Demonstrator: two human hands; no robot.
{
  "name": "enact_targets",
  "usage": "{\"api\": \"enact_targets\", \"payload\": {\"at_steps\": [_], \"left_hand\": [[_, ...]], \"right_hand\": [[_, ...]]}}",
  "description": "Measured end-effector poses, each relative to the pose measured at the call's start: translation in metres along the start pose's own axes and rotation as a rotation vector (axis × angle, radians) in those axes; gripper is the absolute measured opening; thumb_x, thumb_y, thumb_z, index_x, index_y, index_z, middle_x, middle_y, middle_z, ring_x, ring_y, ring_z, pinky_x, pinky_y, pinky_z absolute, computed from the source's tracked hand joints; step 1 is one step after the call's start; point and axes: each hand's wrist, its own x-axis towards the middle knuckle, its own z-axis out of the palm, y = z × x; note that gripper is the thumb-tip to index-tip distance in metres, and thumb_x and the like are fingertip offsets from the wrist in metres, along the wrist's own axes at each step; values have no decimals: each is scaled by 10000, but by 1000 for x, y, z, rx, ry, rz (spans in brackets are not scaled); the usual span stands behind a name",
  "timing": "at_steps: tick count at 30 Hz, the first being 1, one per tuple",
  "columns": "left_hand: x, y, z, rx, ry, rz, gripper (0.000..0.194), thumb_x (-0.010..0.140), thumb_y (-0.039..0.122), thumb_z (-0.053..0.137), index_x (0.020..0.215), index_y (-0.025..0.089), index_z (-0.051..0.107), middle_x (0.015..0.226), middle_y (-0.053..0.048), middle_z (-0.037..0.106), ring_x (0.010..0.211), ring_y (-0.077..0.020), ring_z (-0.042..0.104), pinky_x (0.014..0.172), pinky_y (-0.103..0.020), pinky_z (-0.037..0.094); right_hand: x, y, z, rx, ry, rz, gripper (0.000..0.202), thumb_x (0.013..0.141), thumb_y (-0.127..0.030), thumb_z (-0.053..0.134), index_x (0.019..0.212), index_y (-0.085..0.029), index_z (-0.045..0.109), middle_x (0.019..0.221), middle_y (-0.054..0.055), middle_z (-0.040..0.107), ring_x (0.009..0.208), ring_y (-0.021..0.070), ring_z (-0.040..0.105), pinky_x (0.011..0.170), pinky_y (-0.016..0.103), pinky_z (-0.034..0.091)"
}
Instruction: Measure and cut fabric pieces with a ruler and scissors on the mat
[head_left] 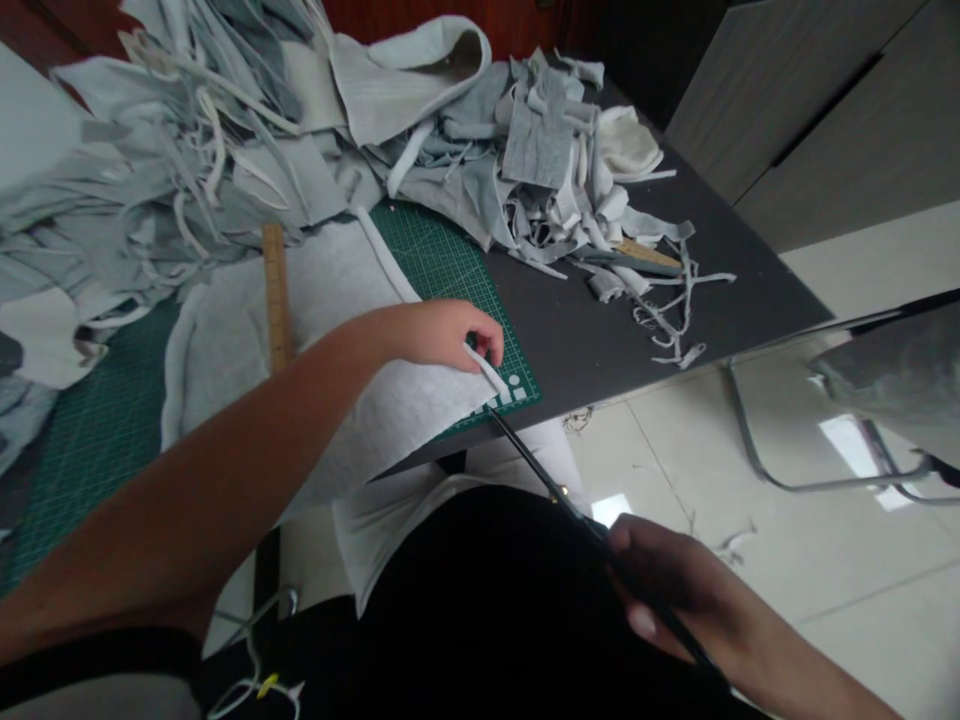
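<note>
My left hand [442, 335] reaches across a sheet of light grey fabric [337, 330] and pinches a narrow white strip [487, 370] at the sheet's right edge. The sheet lies on a green cutting mat [442, 265]. My right hand [675, 590] grips the handles of long black scissors [547, 480] below the table edge. The scissor tips point up to the fabric's front corner, close to my left fingers.
A wooden ruler [275, 295] lies on the fabric. Heaps of grey and white fabric scraps [540, 170] and larger pieces [172, 150] cover the back of the dark table [637, 330]. A metal chair frame [787, 470] stands on the tiled floor at right.
</note>
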Motion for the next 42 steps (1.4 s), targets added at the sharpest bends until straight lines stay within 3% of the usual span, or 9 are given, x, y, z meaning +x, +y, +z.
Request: {"api": "enact_targets", "payload": {"at_steps": [4,8,14,18,21,24,29,32,42], "left_hand": [[5,4,-1,2,55,-22,277,628,-38,727,742,212,754,799,18,697,869,-201,689,777,-264,498],[8,0,-2,82,48,146,219,653,-3,743,716,208,747,806,16,669,845,-179,647,763,-246,452],[-8,-15,16,122,181,157,132,746,74,688,775,200,716,722,26,609,766,-165,601,738,-258,424],[-18,-28,25,139,227,310,170,783,113,681,901,209,756,1025,-30,690,1017,-218,637,959,-327,467],[-21,-36,32,249,239,414,405,814,120,641,1173,269,755,1272,-46,656,1234,-259,580,1133,-400,388],[-22,-40,37,374,268,405,602,831,97,594,1390,316,644,1459,-29,590,1391,-278,483,1207,-446,304],[-24,-33,32,540,105,329,842,842,70,551,1604,373,362,1727,10,294,1605,-287,186,1256,-516,199],[-22,-26,24,597,35,299,899,835,124,608,1626,410,290,1756,22,201,1621,-311,122,1258,-541,185],[-10,-19,14,611,-12,326,988,733,288,830,1592,421,359,1751,-5,223,1614,-375,118,1255,-580,176]], "right_hand": [[3,-4,1,-16,44,7,509,730,-690,784,811,-250,542,686,-1,469,649,167,424,543,271,366],[3,0,-1,16,8,-16,477,781,-638,778,878,-231,548,741,-6,477,683,149,413,580,255,376],[5,2,-6,-5,-28,-10,488,793,-632,779,912,-224,538,759,-11,474,695,144,413,592,247,369],[8,2,-4,-1,-27,-16,516,779,-670,771,924,-226,551,755,-3,500,700,155,449,597,253,384],[9,4,-4,25,-56,-10,525,796,-658,770,959,-219,533,789,-3,497,712,145,420,611,250,363],[7,5,-6,46,-82,-8,531,831,-667,735,979,-210,510,787,-17,471,693,126,372,602,244,333],[3,4,-15,-6,-67,-37,536,868,-690,685,942,-194,495,752,-37,446,639,92,370,569,217,326],[3,1,-20,64,-101,-12,564,858,-720,676,949,-200,479,767,-35,467,603,76,416,533,194,366],[11,-10,-34,48,-94,18,580,872,-735,651,944,-174,524,803,-13,496,625,85,537,544,202,525]]}}
